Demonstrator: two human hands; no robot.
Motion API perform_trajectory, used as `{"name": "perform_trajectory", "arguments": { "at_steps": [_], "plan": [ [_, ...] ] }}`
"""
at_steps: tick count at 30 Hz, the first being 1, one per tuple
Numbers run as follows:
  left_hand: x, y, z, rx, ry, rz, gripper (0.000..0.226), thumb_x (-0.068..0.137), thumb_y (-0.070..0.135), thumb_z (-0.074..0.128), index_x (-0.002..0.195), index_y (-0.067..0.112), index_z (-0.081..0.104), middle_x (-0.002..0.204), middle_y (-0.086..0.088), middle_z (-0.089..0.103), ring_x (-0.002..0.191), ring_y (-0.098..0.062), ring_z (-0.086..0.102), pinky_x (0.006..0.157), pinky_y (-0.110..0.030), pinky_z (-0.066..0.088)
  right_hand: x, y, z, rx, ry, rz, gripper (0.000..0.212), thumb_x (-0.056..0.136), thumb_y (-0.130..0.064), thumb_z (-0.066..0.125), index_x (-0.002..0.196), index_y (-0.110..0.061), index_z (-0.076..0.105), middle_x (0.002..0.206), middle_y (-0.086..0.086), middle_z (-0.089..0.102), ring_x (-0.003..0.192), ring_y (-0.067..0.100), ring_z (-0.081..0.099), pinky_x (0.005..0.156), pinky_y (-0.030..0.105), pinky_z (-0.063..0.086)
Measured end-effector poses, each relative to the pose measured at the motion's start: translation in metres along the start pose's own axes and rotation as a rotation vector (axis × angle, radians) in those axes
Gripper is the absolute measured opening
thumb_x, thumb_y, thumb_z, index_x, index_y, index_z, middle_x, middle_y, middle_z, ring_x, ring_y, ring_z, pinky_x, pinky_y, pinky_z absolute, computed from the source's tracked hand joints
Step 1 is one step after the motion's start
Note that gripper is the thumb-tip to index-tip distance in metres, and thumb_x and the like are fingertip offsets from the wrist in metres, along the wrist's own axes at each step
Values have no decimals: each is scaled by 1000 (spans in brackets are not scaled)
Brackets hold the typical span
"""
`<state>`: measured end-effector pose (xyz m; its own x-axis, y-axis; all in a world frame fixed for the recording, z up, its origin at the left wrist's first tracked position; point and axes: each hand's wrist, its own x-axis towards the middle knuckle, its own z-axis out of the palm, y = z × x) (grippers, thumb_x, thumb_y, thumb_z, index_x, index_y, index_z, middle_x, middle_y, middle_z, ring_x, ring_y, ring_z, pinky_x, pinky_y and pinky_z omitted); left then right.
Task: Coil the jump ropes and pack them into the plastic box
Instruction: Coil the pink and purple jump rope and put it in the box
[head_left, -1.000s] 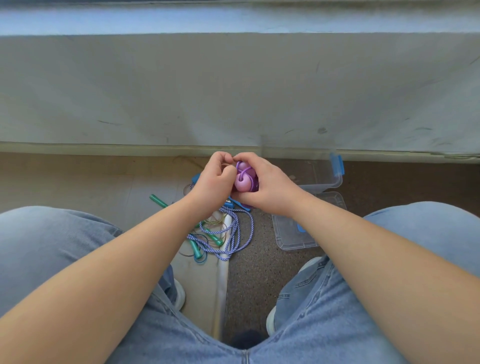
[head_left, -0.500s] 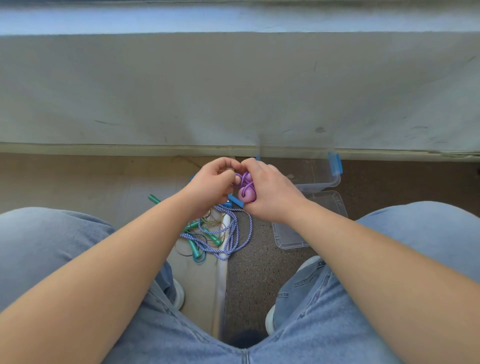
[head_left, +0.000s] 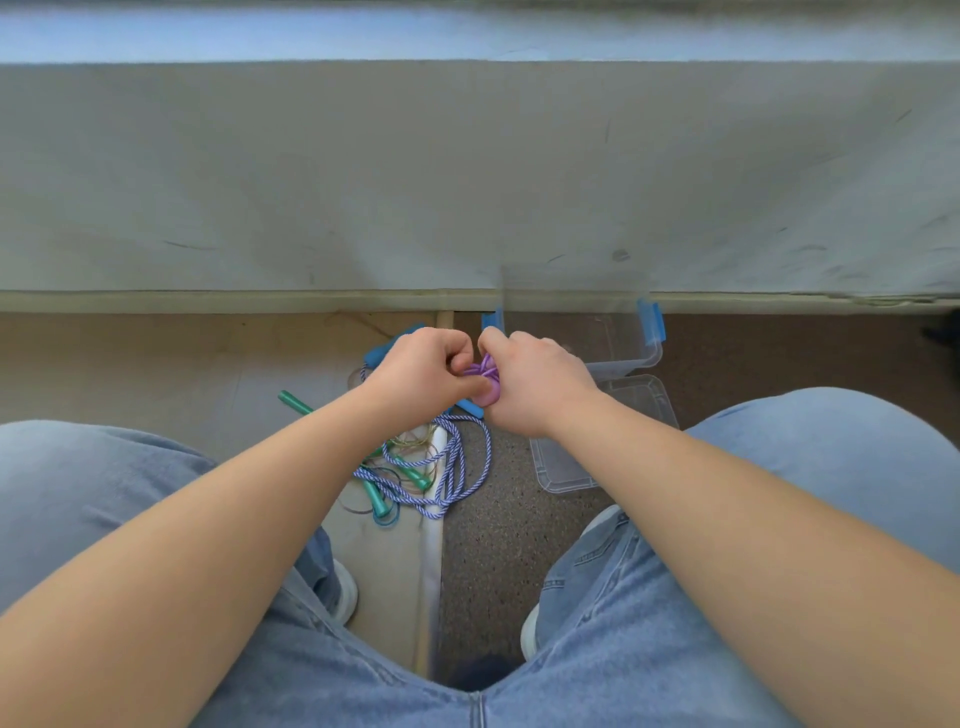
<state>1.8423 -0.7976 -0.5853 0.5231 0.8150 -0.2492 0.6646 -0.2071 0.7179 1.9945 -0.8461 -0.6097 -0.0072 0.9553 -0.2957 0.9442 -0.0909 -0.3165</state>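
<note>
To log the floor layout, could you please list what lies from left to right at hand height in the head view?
Green handle → left hand → purple rope → right hand → plastic box.

Purple rope (head_left: 484, 375) mostly hidden betw. 2 hands' fingers (head_left: 470, 364); box (head_left: 631, 358) partly behind wrist.

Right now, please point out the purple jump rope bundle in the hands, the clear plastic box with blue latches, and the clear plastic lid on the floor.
purple jump rope bundle (head_left: 484, 373): head view, on the crossed cord wraps.
clear plastic box (head_left: 623, 340): head view, on its see-through wall.
clear plastic lid (head_left: 563, 467): head view, on its bare near part.
</note>
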Motion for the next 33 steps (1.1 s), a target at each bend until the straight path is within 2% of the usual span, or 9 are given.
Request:
{"name": "perform_trajectory", "arguments": {
  "at_steps": [6, 10, 14, 17, 20, 22, 25, 30, 33],
  "plan": [
    [-11, 13, 9, 596, 71, 269, 44, 89, 26, 57, 56, 21, 27, 55, 4, 36, 60, -23, 42, 53, -29, 27, 4, 0, 1, -7, -82, 107, 23, 80, -35, 52, 93, -26, 36, 92, 2, 50, 93, 36, 54, 82, 48, 53],
    [-16, 19, 11, 721, 71, 343, 38, 82, 13, 50, 57, 25, 25, 56, 5, 32, 63, -26, 43, 49, -28, 21, 8, 3, 2, -29, -72, 136, 26, 80, -34, 54, 99, -25, 39, 96, 4, 50, 98, 37, 55, 82, 48, 52],
    [-13, 12, 16, 613, 21, 287, 35, 85, 20, 51, 59, 25, 28, 58, 5, 38, 66, -28, 49, 52, -29, 28, 10, 7, 7, 1, -157, 147, 25, 78, -35, 52, 98, -25, 39, 95, 4, 51, 93, 35, 55, 83, 49, 53],
    [-12, 8, 16, 416, -27, 186, 30, 86, 30, 54, 63, 25, 35, 61, 6, 48, 60, -18, 47, 52, -29, 30, 10, 18, 7, 73, -217, 47, 28, 73, -33, 56, 93, -27, 38, 90, 3, 52, 89, 32, 57, 78, 42, 53],
    [-9, 3, 9, 163, -27, 43, 13, 81, 21, 60, 77, 30, 51, 78, 8, 62, 61, -6, 52, 58, -26, 40, 10, 29, 7, 98, -157, -12, 44, 73, -36, 63, 111, -27, 43, 101, 2, 46, 98, 27, 44, 84, 43, 49],
    [-4, -3, 9, 46, -27, -36, 20, 81, 15, 60, 92, 31, 58, 90, 11, 59, 73, -6, 60, 63, -24, 47, 10, 29, 9, 87, -98, 32, 51, 72, -43, 65, 117, -29, 45, 105, 2, 41, 103, 25, 37, 87, 46, 48],
    [4, -9, 10, -65, -25, -115, 37, 85, 9, 58, 114, 32, 59, 104, 14, 53, 84, -9, 66, 61, -28, 58, 16, 21, 11, 91, -126, 37, 59, 71, -51, 72, 121, -28, 51, 104, 2, 45, 99, 25, 41, 88, 44, 48],
    [27, -10, 19, -476, -26, -312, 62, 84, -3, 58, 141, 21, 46, 108, 4, 69, 86, -15, 70, 70, -37, 63, 32, 24, 11, 492, -121, 130, 71, 71, -31, 84, 134, -27, 51, 117, -1, 65, 102, 20, 62, 78, 27, 43],
    [42, -25, 27, -395, 14, -333, 62, 85, 8, 58, 143, 22, 44, 116, 2, 69, 92, -15, 67, 83, -38, 59, 47, 28, 15, 614, -35, 259, 63, 71, -32, 84, 127, -25, 55, 111, -2, 66, 100, 18, 62, 78, 27, 44]
  ]
}}
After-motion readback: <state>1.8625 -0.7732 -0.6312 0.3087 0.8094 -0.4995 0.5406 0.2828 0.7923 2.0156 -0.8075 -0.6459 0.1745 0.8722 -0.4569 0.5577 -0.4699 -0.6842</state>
